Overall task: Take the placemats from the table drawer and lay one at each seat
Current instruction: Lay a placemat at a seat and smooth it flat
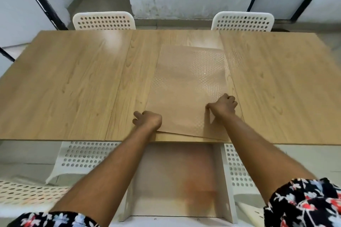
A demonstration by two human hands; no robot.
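Pale walls and dark frames are backing a wooden counter (73, 83) where the placemats (186, 94) are lying stacked near the middle, their near edge almost reaching the counter's front lip. They are looking thin, light and bendy, with a dimpled texture, so peeling one off at a corner or edge would probably suit best. Both hands are resting on the stack: the left hand (147, 119) is curling its fingers at the near-left corner, the right hand (224, 106) is curling over the right edge, seemingly pinching a mat. Below, the drawer (175, 180) is standing open. Four white chairs (104, 21) are ringing the counter.
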